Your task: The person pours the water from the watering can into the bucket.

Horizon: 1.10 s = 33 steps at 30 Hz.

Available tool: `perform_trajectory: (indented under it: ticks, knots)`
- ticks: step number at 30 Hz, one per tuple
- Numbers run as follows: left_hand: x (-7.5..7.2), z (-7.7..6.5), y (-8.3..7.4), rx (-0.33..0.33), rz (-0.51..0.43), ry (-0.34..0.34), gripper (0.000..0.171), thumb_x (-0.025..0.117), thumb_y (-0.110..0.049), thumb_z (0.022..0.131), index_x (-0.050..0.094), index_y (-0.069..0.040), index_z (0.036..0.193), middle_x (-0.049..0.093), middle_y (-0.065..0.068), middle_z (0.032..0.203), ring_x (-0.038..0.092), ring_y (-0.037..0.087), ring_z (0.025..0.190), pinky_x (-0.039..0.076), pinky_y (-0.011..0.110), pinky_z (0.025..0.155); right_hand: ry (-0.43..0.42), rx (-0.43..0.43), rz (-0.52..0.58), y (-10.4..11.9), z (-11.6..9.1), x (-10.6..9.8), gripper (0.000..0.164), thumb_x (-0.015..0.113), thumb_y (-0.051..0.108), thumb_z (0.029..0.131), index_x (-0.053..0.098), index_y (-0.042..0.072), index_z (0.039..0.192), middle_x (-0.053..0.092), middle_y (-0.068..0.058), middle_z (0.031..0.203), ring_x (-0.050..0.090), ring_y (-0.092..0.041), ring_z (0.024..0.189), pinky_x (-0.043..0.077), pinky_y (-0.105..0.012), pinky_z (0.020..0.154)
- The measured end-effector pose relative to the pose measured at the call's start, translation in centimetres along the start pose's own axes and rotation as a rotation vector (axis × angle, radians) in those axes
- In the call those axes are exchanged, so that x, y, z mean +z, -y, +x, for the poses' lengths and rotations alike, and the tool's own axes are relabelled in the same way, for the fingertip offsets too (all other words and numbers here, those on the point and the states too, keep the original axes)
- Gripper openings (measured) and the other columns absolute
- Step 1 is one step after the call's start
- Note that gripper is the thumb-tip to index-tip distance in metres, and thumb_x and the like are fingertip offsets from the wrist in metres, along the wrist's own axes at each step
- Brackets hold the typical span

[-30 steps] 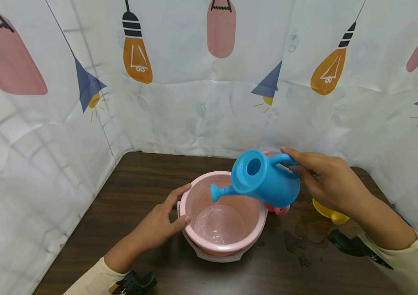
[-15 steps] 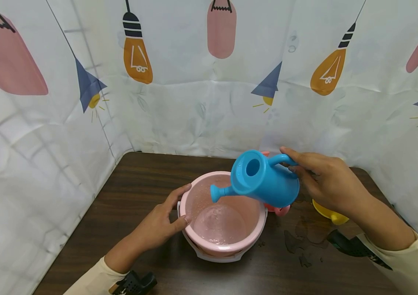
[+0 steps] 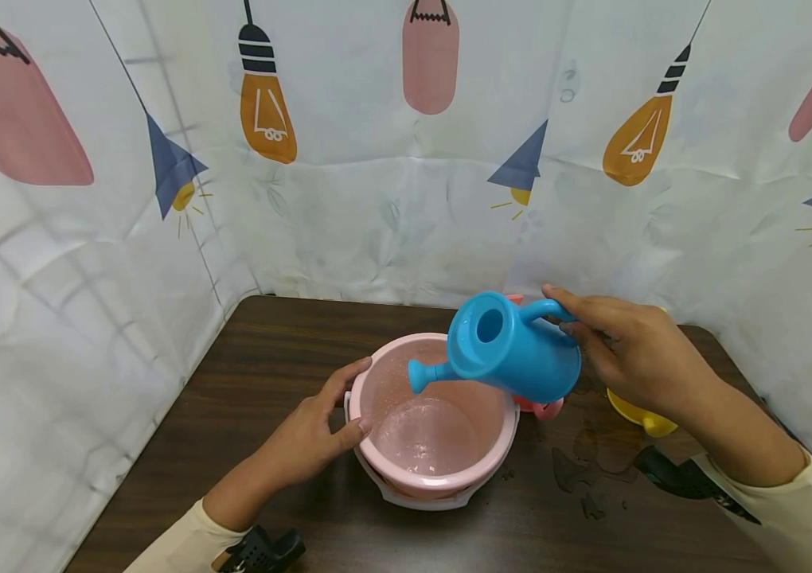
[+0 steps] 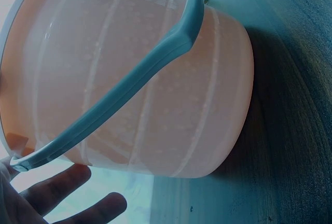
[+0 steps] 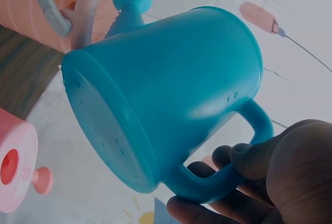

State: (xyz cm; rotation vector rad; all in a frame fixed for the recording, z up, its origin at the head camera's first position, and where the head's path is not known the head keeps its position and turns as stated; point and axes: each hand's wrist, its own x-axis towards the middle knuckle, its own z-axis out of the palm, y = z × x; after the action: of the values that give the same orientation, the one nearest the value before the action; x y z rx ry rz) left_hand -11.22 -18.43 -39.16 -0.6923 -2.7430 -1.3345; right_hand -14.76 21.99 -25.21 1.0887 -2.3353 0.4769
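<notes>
My right hand (image 3: 638,342) grips the handle of a blue toy watering can (image 3: 513,350), tipped to the left over a pink bucket (image 3: 429,469). The can's spout points down inside the bucket's rim. In the right wrist view, fingers and thumb curl round the handle of the watering can (image 5: 171,89), and water drops cling to its body. My left hand (image 3: 309,434) holds the bucket's left rim, thumb over the edge and fingers along the outside. Shallow water (image 3: 423,438) shimmers in the bottom. In the left wrist view, the bucket's grey handle (image 4: 119,97) hangs down its side.
Behind the blue can, a pink watering can (image 3: 548,409) is mostly hidden. A yellow toy piece (image 3: 646,414) lies partly under my right forearm. Spilled water (image 3: 578,469) wets the dark wooden table (image 3: 291,350). A printed white curtain (image 3: 377,223) closes off the back and sides.
The blue watering can has shifted very slightly left, still tilted over the bucket. Ripples on the water inside vary. My left hand keeps its place on the rim.
</notes>
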Motion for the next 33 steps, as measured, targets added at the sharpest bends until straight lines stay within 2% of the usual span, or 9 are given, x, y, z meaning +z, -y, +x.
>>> perform_trajectory:
  ticks: [17, 33]
  knots:
    - [0.07, 0.07, 0.00, -0.001, 0.011, -0.002, 0.072, 0.063, -0.041, 0.096, 0.028, -0.034, 0.159, 0.065, -0.001, 0.125, 0.063, 0.020, 0.109, 0.050, 0.051, 0.085, 0.007, 0.010, 0.006, 0.16, 0.11, -0.01, 0.069, 0.077, -0.013, 0.081, 0.059, 0.006, 0.144, 0.072, -0.015, 0.117, 0.072, -0.036, 0.100, 0.058, -0.049, 0.071]
    - [0.08, 0.06, 0.02, 0.003, 0.005, -0.001, 0.073, 0.063, -0.040, 0.097, 0.027, -0.035, 0.159, 0.064, 0.002, 0.128, 0.062, 0.023, 0.114, 0.050, 0.053, 0.087, 0.004, 0.004, 0.005, 0.03, 0.01, -0.04, 0.070, 0.077, -0.013, 0.080, 0.058, 0.006, 0.145, 0.072, -0.016, 0.117, 0.072, -0.036, 0.098, 0.058, -0.050, 0.071]
